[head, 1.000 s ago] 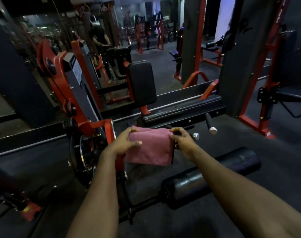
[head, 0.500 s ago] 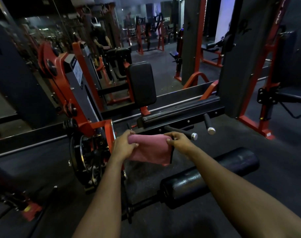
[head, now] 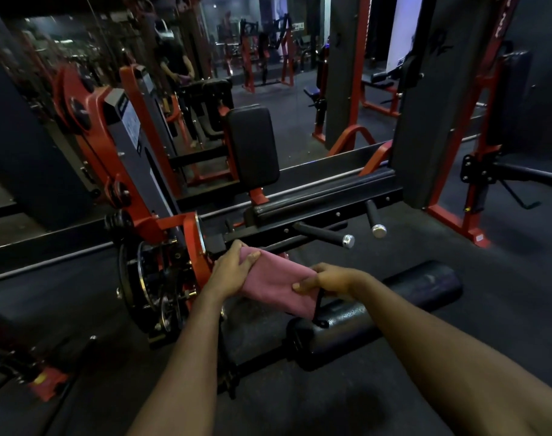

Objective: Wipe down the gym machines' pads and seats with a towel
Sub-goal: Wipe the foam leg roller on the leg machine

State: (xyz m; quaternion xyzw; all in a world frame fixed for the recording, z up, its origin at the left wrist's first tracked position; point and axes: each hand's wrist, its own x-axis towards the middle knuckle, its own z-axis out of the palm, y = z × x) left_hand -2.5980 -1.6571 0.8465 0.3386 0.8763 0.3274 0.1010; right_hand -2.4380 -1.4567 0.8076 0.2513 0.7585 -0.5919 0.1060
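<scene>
A pink towel (head: 279, 283), folded, is stretched between both hands above the floor. My left hand (head: 232, 270) grips its far left end. My right hand (head: 326, 280) pinches its near right edge, from which a dark strap hangs. Just below and to the right lies a black cylindrical roller pad (head: 372, 313) on the machine's arm. An upright black rectangular pad (head: 252, 146) stands behind, on a red bracket. A long black seat pad (head: 325, 196) runs across the machine's frame beyond the towel.
The red and grey machine frame with its pivot wheel (head: 152, 278) sits to the left. Two chrome-capped handles (head: 347, 240) stick out toward me. A large mirror behind reflects other machines and a person. A red rack (head: 450, 196) stands right. Dark rubber floor lies all around.
Both hands brought the towel lower and closer, toward the roller pad. The towel went from hanging open to a flatter, narrower fold, with my right hand dropping below the left.
</scene>
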